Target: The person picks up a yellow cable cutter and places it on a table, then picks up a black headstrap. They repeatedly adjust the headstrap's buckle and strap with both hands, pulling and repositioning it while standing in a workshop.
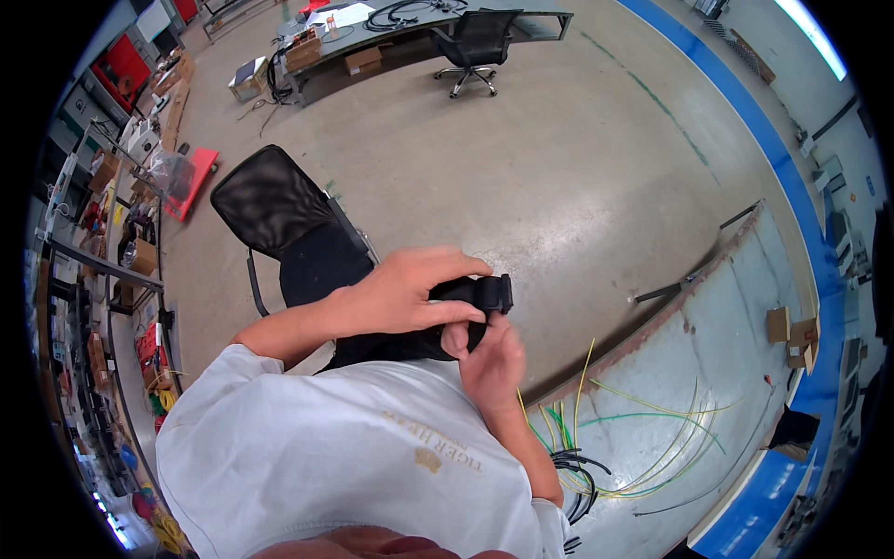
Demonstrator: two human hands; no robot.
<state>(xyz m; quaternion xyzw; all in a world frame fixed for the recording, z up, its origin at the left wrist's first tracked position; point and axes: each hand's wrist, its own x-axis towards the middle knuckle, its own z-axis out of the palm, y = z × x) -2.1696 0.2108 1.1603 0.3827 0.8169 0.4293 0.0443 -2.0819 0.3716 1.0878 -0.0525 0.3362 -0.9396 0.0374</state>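
In front of my chest is a small black device [495, 294] with a blocky end, its exact kind unclear. My left hand [410, 287] closes on it from the left, thumb below and fingers above. From beneath, my right hand [494, 359] has its fingers bent against the underside of the device, beside a black band-like part [477, 334]. My right fingertips are partly hidden there. Behind my left forearm stands a black mesh-back chair [275, 200].
To my right is a worn metal-topped table [680, 373] with green and yellow wires [643, 415], black cables [579, 480] and small cardboard boxes [792, 328]. Cluttered shelving [116, 279] lines the left. Farther off are a red cart [193, 184], an office chair [475, 47] and a long desk [410, 28].
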